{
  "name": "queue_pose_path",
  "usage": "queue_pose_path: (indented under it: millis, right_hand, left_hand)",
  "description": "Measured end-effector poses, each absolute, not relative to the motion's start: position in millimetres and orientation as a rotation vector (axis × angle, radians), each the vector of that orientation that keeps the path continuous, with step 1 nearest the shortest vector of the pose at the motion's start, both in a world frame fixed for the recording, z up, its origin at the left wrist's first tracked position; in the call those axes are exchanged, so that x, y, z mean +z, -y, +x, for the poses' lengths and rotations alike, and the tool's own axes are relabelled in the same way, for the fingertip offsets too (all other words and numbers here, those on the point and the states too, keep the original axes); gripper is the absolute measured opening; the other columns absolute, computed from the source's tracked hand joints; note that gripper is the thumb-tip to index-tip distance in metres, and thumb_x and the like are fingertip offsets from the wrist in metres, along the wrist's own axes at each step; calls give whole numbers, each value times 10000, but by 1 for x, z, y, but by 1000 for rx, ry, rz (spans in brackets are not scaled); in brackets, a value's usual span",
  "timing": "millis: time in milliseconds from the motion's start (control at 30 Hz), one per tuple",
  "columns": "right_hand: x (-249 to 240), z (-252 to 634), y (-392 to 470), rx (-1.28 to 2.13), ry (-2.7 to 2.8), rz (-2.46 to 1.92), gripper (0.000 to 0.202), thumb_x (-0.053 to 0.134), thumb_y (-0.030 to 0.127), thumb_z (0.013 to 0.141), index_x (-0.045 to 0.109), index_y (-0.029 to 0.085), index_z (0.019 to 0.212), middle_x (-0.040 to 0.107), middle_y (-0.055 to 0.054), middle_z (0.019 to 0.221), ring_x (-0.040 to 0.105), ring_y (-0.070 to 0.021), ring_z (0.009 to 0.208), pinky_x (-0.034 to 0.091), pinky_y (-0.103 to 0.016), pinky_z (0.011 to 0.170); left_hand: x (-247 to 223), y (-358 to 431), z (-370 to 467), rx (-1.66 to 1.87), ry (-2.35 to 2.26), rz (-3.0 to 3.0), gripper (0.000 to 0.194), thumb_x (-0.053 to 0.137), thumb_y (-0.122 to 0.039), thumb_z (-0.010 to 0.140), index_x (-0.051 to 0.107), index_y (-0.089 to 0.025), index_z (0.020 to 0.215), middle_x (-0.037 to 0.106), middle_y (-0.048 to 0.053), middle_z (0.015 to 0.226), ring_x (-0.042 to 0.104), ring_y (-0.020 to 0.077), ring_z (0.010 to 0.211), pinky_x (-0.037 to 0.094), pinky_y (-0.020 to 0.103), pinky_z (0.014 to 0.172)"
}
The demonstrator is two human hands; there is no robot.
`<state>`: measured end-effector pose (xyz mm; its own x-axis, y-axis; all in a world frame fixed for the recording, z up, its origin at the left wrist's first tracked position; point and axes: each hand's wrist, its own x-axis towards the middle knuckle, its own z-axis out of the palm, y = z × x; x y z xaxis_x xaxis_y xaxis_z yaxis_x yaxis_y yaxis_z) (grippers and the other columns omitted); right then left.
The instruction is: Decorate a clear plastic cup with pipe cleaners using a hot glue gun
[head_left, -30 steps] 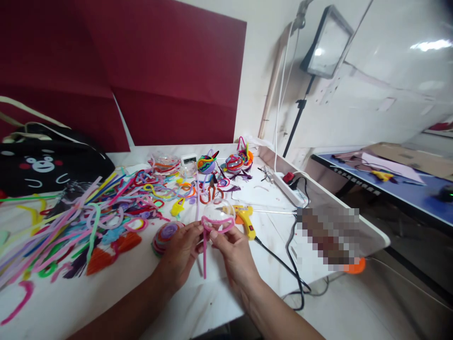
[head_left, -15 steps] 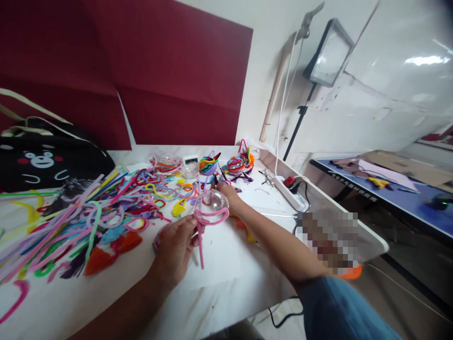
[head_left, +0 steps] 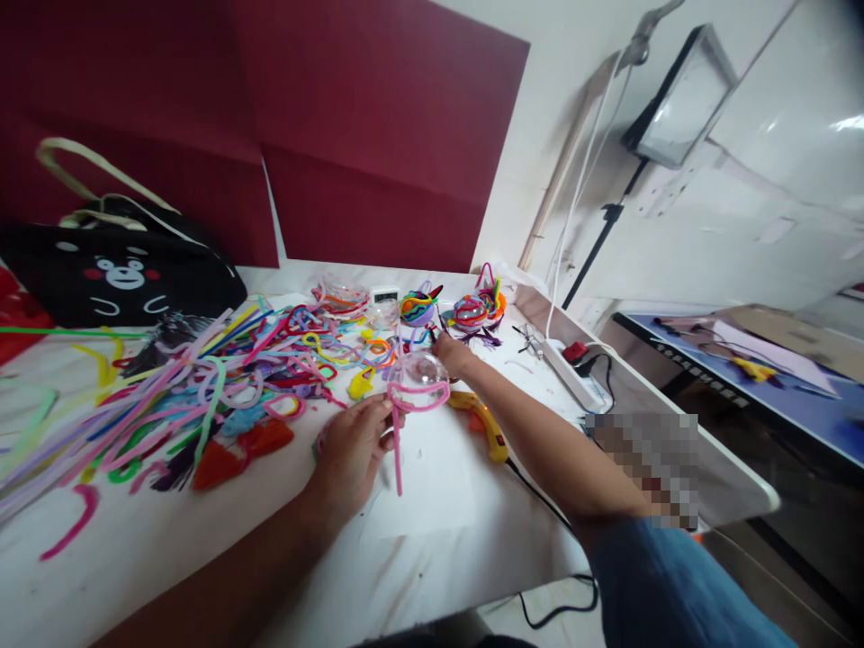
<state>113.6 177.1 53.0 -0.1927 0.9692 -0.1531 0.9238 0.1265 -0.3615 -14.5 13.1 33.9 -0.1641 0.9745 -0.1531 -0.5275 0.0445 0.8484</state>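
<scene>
My left hand (head_left: 355, 441) pinches a pink pipe cleaner (head_left: 397, 459) at the edge of a clear plastic ball (head_left: 427, 367). The pink strand loops round the ball's lower side, and one end hangs straight down below my fingers. Farther back, my right hand (head_left: 454, 355) is stretched out over the table with its fingers closed near a small dark item, too small to make out. A yellow hot glue gun (head_left: 498, 441) lies beneath my right forearm, its cord running toward the table's front edge. Something colourful is mostly hidden behind my left hand.
A heap of pipe cleaners (head_left: 222, 387) spreads over the left side, with orange tassels (head_left: 222, 463) at its near edge. Colourfully wrapped balls (head_left: 469, 312) stand at the back. A power strip (head_left: 573, 376) lies by the right rim; a black bag (head_left: 121, 279) stands back left.
The view has turned left, so the scene sits farther right. My right hand has moved slightly forward and more of the glue gun shows. My left hand keeps hold of the pink pipe cleaner.
</scene>
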Motion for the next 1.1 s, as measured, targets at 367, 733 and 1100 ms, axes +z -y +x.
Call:
queue_pose_path:
  millis: [367, 733, 1100]
  right_hand:
    - [108, 205, -144, 1232, 1988, -1705, 371, 798, 236, 665, 497, 204, 878, 556, 63, 468, 419, -68, 365, 274, -173, 366]
    - [93, 247, -60, 1603, 1579, -925, 534, 804, 186, 633, 552, 208, 1104, 682, -7, 797, 614, -131, 550, 430, -210, 428]
    - [49, 223, 1, 1808, 1413, -1091, 396, 847, 271, 630, 596, 178, 921, 515, 95, 582, 356, -9, 373, 295, -133, 341]
  left_hand:
    - [26, -12, -12, 1443, -993, 593, 199, 759, -275, 588, 622, -149, 656, 619, -5, 657, 550, 109, 630, 358, 191, 503]
    - [13, -12, -9, 1336, -975, 597, 204, 775, -291, 624, 638, -152, 685, 644, 6, 670, 575, 115, 657, 398, 197, 553]
    - [18, -8, -4, 1268, -978, 694, 169, 725, -275, 656, 624, -140, 665, 606, -1, 636, 555, 104, 610, 344, 193, 508]
